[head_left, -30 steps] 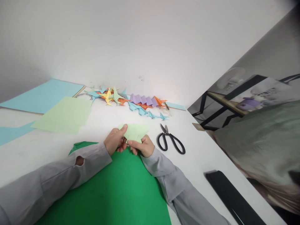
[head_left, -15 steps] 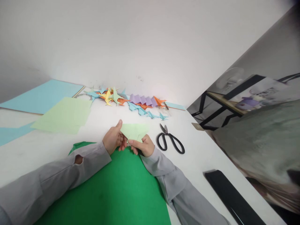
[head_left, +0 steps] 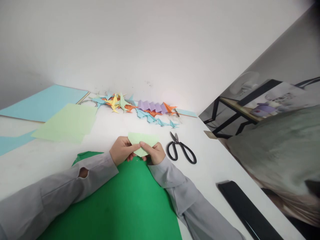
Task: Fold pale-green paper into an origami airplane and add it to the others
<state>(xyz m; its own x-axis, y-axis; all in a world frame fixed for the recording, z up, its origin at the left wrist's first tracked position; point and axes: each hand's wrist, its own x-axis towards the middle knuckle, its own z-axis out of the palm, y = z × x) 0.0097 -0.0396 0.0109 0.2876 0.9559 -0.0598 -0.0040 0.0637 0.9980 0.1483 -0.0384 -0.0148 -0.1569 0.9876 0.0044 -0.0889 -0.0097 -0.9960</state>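
Note:
A small folded piece of light green paper [head_left: 143,137] is held up between both hands, its lower end narrowing to a point. My left hand [head_left: 123,150] grips its left side, thumb pressed on the front near the middle. My right hand [head_left: 155,152] pinches the right side, its thumb tip meeting the left thumb. Fingers of both hands are partly hidden behind the paper. Below the hands lies a large green sheet [head_left: 120,206]. Black-handled scissors [head_left: 177,143] rest on the white table to the right of my right hand, blades slightly apart.
Folded paper figures [head_left: 120,102] in several colours line the wall, beside a purple pleated strip [head_left: 152,106]. Light green sheets [head_left: 67,123] and a blue sheet [head_left: 45,103] lie at left. A long black object [head_left: 247,210] sits near the table's right edge.
My left thumb has come down from the paper's upper left edge onto its front, beside the right thumb. The right thumb has shifted slightly up.

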